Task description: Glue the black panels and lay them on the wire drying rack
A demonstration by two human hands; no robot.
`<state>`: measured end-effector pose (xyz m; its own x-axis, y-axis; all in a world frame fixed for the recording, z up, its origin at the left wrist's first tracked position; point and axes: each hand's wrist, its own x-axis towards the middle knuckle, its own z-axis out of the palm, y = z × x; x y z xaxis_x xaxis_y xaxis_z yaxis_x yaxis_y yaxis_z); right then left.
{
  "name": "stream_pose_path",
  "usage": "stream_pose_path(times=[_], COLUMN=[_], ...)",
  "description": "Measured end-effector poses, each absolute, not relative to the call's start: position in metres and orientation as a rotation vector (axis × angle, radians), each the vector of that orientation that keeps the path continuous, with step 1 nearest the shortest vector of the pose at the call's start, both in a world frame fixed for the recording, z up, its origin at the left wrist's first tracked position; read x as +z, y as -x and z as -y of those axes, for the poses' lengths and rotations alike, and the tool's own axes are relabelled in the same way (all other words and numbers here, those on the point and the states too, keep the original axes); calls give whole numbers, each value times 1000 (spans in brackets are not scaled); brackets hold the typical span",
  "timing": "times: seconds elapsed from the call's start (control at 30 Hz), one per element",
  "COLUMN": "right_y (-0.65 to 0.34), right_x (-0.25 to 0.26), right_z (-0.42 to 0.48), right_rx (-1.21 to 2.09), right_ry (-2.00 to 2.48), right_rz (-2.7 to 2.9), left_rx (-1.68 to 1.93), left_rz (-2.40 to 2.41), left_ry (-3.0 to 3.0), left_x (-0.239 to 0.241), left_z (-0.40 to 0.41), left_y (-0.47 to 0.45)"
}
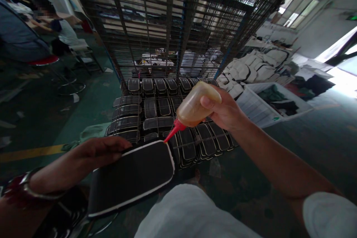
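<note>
My right hand (pixel 220 109) is wrapped round a translucent squeeze bottle (pixel 192 108) holding amber liquid. The bottle is tipped down, and its red nozzle (pixel 175 130) meets the far right corner of a flat black panel (pixel 136 174) with rounded corners and a white edge line. My left hand (pixel 103 152) grips the panel at its far left edge, fingers over the rim; the thumb's full position is hard to make out. A bracelet circles my left wrist.
Ahead stands a wire rack (pixel 178 18), with stacks of similar black panels (pixel 188 145) at its base. White bundles (pixel 251 67) and a white bin (pixel 253 106) of dark cloth are on the right. Another person (pixel 65 31) sits at the far left, near a stool (pixel 44 60).
</note>
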<state>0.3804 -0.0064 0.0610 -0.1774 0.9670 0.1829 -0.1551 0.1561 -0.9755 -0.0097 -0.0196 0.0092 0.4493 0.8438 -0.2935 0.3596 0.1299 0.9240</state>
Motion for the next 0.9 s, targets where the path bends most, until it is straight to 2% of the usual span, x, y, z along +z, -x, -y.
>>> stream_pose_path(times=[0.57,0.9], right_y=[-397,-403], right_x=[41,18], right_z=[17,14], right_rx=[1320,1195], right_ry=[966,999], right_rz=[1168,908], left_rx=[662,828], left_rz=[-1224,-1276], left_ry=[-1267,-839], left_x=[7,7], left_z=[17,27], left_y=[-1,-27])
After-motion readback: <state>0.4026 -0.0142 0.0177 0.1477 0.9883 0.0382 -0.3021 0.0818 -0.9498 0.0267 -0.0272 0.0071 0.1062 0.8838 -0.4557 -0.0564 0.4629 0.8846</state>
